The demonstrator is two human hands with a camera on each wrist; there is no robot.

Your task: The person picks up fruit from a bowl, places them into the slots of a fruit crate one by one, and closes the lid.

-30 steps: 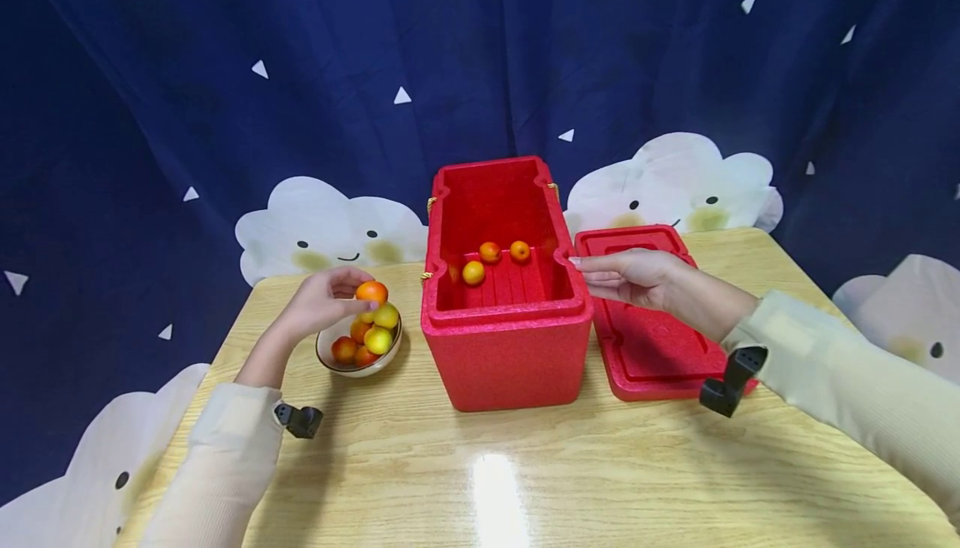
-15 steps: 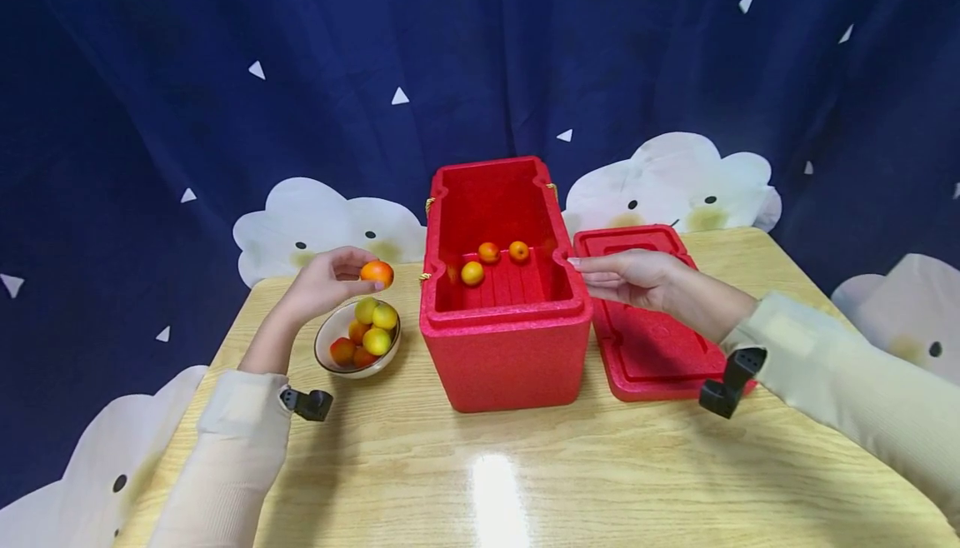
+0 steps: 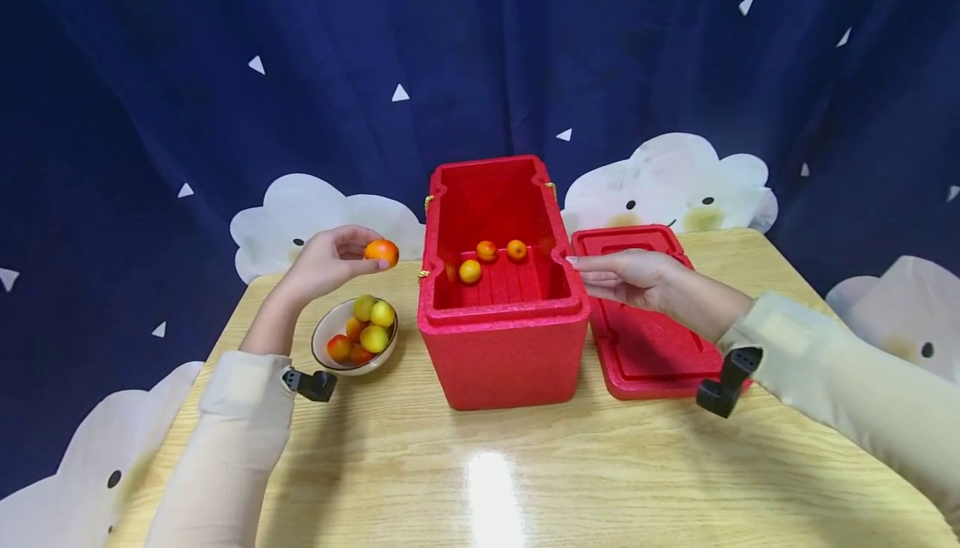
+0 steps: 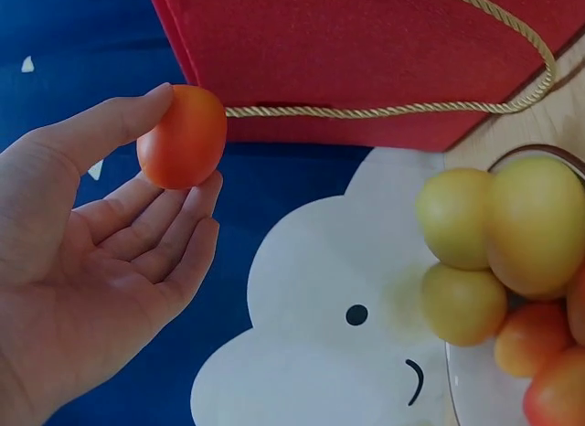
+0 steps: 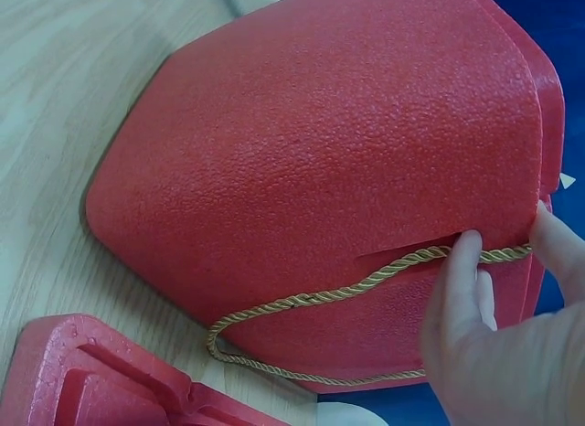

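Observation:
My left hand (image 3: 326,265) pinches a smooth orange-red fruit (image 3: 382,253) between thumb and fingertips, raised above and behind the bowl. In the left wrist view the fruit (image 4: 183,136) lies against the fingertips. Below it, a white dark-rimmed bowl (image 3: 324,340) holds several yellow and orange-red fruits (image 4: 535,227). Red foam box (image 3: 510,369) stands lidless at mid-table, with three orange and yellow fruits (image 3: 487,251) on its floor. My right hand (image 3: 637,277) touches the box's right side, thumb at the rim and fairly straight fingers against the outer wall by a gold rope (image 5: 347,289).
The red lid (image 3: 660,348) lies flat on the wooden table (image 3: 637,465), right of the box and partly under the right forearm. A dark blue curtain (image 3: 480,48) with white cloud shapes hangs behind the table.
My left hand has lifted the orange-red fruit up from the bowl and slightly right. My right hand has stayed at the box's rim; the fruits in the box have not moved.

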